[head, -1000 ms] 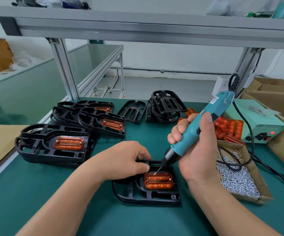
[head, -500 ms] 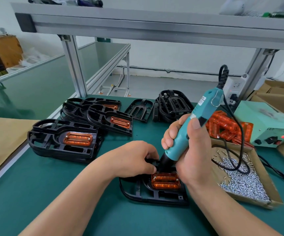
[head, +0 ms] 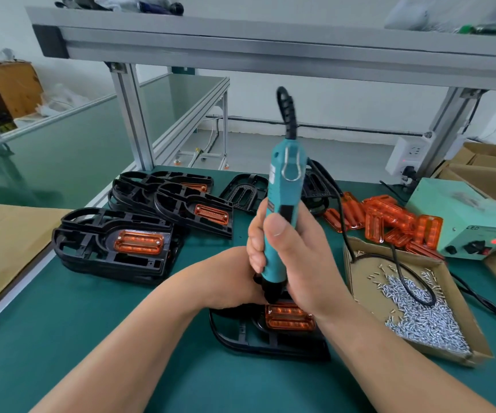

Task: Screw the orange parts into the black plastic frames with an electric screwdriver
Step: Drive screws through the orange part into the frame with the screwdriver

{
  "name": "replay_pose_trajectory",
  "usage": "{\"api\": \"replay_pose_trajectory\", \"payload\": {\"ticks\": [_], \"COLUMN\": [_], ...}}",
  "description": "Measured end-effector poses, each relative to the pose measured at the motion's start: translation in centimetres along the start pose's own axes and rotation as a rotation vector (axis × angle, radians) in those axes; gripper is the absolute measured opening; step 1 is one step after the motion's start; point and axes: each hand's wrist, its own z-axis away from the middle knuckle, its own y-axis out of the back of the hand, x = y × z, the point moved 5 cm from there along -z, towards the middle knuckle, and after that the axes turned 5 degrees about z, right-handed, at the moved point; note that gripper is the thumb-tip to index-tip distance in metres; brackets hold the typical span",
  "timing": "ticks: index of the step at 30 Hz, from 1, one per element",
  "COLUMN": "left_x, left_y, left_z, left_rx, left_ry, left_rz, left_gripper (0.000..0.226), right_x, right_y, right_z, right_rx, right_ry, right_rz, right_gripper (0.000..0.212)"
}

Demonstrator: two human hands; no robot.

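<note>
Finished stack [head: 112, 245]: far left on the green mat, black frames with an orange part seated on top, well apart from the work.
Left hand [head: 225, 278]: rests on the far-left end of the black frame [head: 240, 332] and holds it down. Its fingers are hidden behind the tool, so I cannot tell whether they curl or lie flat.
Electric screwdriver [head: 282, 210]: almost upright, cord end up, nose down just right of the left hand. The bit tip is hidden.
Right hand [head: 291, 257]: fingers wrapped round the barrel, thumb pressed flat on its near side.
Orange part [head: 289, 318]: seated in the black frame, directly below the right hand, long axis left to right. The nose meets its far-left corner.
Next move, as a judgement: the part's other end lies to the right, under the right wrist, so the tool would shift right along that axis while the left hand pins the frame.
Screw box [head: 365, 278]: right of the frame, near the right hand.
</note>
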Motion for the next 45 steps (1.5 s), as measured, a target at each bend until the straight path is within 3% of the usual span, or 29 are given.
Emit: {"api": "replay_pose_trajectory", "payload": {"ticks": [14, 20, 26, 28, 32, 40, 45], "left_x": [-0.2, 0.2, 0.0, -0.2, -0.6, -0.9, -1.3], "left_y": [0.1, 0.0, 0.0, -0.1, 0.0, 0.3, 1.5], "left_z": [0.0, 0.2, 0.0, -0.2, -0.4, -0.2, 0.1], "left_rx": [0.007, -0.017, -0.001, 0.004, 0.002, -0.013, 0.019], "left_ry": [-0.032, -0.032, -0.027, -0.004, 0.049, 0.048, 0.073], "left_rz": [-0.093, -0.09, -0.106, -0.09, -0.034, -0.172, -0.271], "left_gripper": [0.043, 0.055, 0.026, 0.035, 0.011, 0.014, 0.017], "right_x": [0.7, 0.9, 0.6, -0.1, -2.1, -1.4, -0.7], "right_y": [-1.3, -0.9, -0.7, -0.5, 1.5, 9.3, 11.1], "right_z": [-0.1, -0.2, 0.3, 0.2, -0.3, 0.9, 1.4], "right_rx": [-0.087, -0.098, -0.061, -0.029, 0.066, 0.492, 0.557], "right_ry": [0.012, -0.02, 0.018, 0.036, 0.126, 0.063, 0.051], "right_rz": [-0.022, -0.082, -0.054, -0.098, -0.238, -0.309, -0.335], "right_gripper": [0.062, 0.063, 0.056, 0.058, 0.052, 0.055, 0.051]}}
